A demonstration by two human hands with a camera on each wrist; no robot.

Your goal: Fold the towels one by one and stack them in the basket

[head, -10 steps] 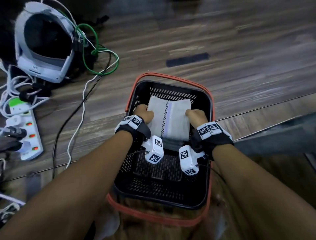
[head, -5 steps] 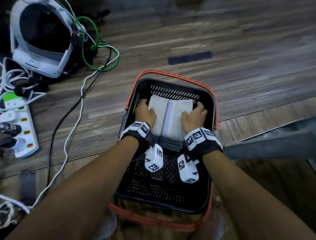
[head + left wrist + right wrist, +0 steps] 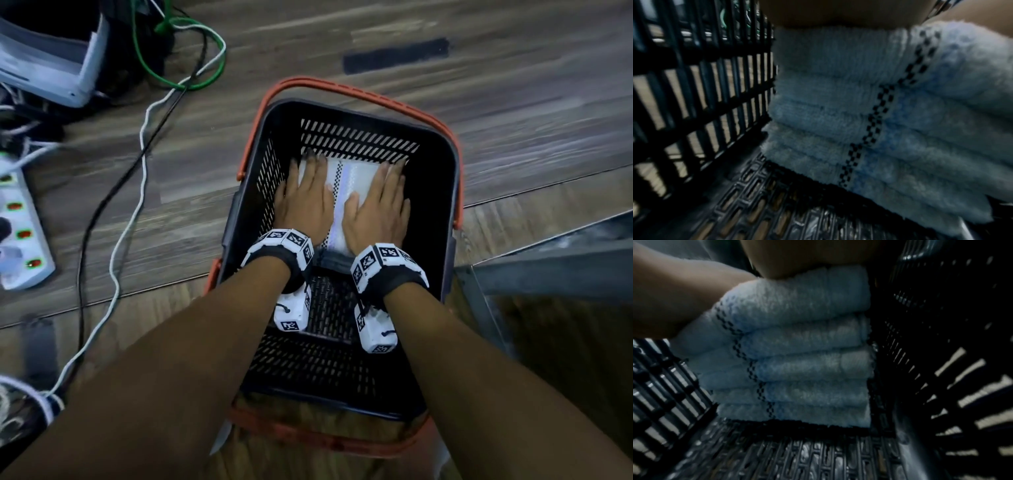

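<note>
A black basket [image 3: 442, 154] with orange handles stands on the wooden floor. At its far end lies a stack of folded white towels [image 3: 346, 192] with a checkered stripe. Both wrist views show the stack [image 3: 869, 113] [image 3: 801, 353] from its near side, several layers high. My left hand [image 3: 305, 198] lies flat on the left half of the top towel, fingers straight. My right hand [image 3: 380, 205] lies flat on the right half, fingers straight. Both palms press down on the stack.
A white power strip [image 3: 20, 222] and several cables [image 3: 137, 164] lie on the floor to the left. A white and grey headset [image 3: 51, 58] sits at the top left. A grey metal edge [image 3: 555, 260] runs along the right.
Both hands held the folded towel by its sides above the basket. They have since set it down on the stack, let go and spread flat on top.
</note>
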